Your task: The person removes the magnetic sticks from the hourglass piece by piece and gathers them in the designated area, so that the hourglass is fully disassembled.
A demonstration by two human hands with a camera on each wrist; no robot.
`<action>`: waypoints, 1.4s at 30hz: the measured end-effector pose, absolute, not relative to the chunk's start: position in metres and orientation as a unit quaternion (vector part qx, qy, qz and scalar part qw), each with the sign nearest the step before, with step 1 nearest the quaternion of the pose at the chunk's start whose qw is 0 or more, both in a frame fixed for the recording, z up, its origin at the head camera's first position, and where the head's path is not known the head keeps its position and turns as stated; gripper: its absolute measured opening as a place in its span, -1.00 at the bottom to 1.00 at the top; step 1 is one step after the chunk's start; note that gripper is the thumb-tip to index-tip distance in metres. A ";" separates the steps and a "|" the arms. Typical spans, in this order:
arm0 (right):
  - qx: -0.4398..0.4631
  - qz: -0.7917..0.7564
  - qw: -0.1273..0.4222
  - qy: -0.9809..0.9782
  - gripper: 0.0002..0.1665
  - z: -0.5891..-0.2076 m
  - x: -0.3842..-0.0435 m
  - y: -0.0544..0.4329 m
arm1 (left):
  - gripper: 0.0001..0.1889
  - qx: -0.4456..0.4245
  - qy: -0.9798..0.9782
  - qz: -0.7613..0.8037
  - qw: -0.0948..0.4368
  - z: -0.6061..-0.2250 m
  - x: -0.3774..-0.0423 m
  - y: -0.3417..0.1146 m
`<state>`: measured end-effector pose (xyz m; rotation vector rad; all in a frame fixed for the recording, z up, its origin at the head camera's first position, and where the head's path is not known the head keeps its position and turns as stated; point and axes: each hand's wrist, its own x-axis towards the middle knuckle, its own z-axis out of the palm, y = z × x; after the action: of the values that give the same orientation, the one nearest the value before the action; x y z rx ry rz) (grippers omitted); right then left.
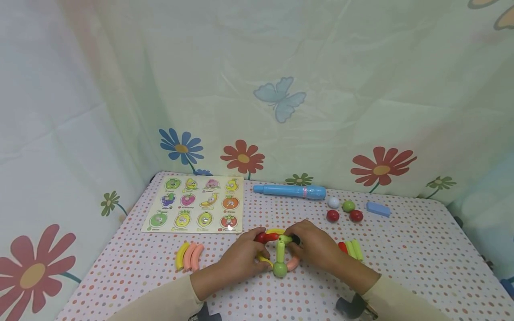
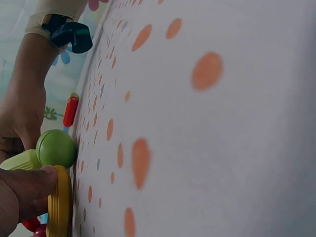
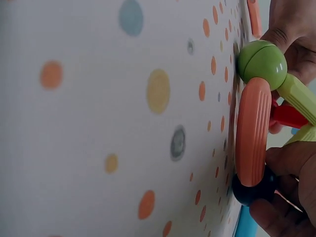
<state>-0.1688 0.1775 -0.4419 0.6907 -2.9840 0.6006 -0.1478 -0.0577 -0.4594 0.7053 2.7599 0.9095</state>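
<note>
Between the two hands stands a ball-and-stick toy frame on the table. Its base ring has a green ball point(image 1: 279, 269), yellow curved sticks point(image 2: 59, 202), a coral curved stick point(image 3: 253, 133) and a dark ball point(image 3: 254, 190). Light green sticks point(image 1: 280, 252) and a red stick point(image 1: 271, 236) slope up and meet above the ring. My left hand point(image 1: 242, 255) grips the left side, its fingers by the red ball point(image 1: 261, 237) and its thumb on a yellow curved stick. On the right, my right hand point(image 1: 315, 244) pinches the dark ball, partly covering it.
Loose curved sticks point(image 1: 187, 257) lie left of the hands; short straight sticks point(image 1: 355, 250) lie right. A fruit picture board point(image 1: 192, 203), a blue tube-shaped toy point(image 1: 289, 191), several loose balls point(image 1: 348, 206) and a blue block point(image 1: 378, 209) are farther back. A curtain point(image 1: 257, 111) rises behind the table.
</note>
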 end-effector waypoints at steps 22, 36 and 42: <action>0.192 0.211 -0.016 -0.958 -0.66 -0.443 -0.169 0.182 | -0.88 0.239 0.924 0.289 0.070 -0.457 -0.147 -0.056; 0.229 0.197 0.017 -0.953 -0.67 -0.445 -0.168 0.187 | -0.88 0.236 0.925 0.288 0.072 -0.454 -0.147 -0.055; 0.226 0.194 0.017 -0.954 -0.65 -0.447 -0.167 0.187 | -0.87 0.236 0.926 0.287 0.071 -0.456 -0.147 -0.055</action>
<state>-0.1674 0.1870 -0.4469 0.7034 -2.9670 0.6030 -0.1474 -0.0549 -0.4556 0.7108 2.7826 0.8622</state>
